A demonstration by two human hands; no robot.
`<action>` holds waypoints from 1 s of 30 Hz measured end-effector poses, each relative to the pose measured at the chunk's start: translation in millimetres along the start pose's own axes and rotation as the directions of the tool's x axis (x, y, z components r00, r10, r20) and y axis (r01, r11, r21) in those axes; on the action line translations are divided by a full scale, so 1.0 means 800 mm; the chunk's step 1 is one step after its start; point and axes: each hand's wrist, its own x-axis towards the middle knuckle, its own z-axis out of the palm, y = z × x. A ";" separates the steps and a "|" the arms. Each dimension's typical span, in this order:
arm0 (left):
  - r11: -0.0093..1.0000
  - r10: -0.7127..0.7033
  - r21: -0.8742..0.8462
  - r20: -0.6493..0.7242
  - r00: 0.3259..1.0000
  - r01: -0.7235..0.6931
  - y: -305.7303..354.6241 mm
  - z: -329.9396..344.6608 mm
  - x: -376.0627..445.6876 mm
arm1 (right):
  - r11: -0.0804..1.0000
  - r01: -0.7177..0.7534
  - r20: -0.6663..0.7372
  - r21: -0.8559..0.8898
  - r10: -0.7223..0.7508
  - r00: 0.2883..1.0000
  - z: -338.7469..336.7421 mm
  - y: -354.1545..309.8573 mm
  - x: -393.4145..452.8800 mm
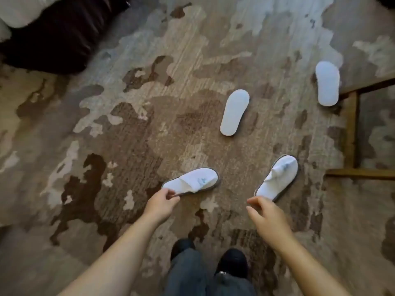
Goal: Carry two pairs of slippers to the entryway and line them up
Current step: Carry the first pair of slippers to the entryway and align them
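Several white slippers lie scattered on a patterned brown carpet. The nearest left slipper (193, 181) lies upright, toe to the right, and my left hand (161, 202) pinches its heel edge. A second upright slipper (277, 178) lies to the right, toe up and right; my right hand (268, 214) hovers just below its heel, fingers apart, not touching it. Farther off, two slippers lie sole up: one in the middle (234, 112), one at the far right (327, 83).
A wooden frame (351, 129) stands on the carpet at the right, beside the far right slipper. A dark bed base with white bedding (53, 28) fills the upper left. My legs and dark shoes (232, 261) are at the bottom middle.
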 end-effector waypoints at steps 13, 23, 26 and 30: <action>0.903 0.272 0.347 -0.006 0.962 -0.253 -0.110 0.214 0.392 | 0.991 -0.020 -0.055 -0.131 0.013 0.998 0.200 0.248 0.308; 0.794 0.203 0.593 -0.054 0.978 -0.132 -0.110 0.233 0.404 | 0.999 -0.037 -0.210 -0.018 0.033 0.977 0.193 0.286 0.313; 0.866 0.321 0.403 0.007 0.947 -0.297 -0.095 0.235 0.396 | 0.986 -0.160 -0.469 0.039 0.159 0.869 0.182 0.311 0.307; 0.915 0.378 0.139 0.038 0.925 -0.380 -0.046 0.254 0.393 | 0.859 -0.398 -0.551 0.321 0.512 0.660 0.157 0.343 0.315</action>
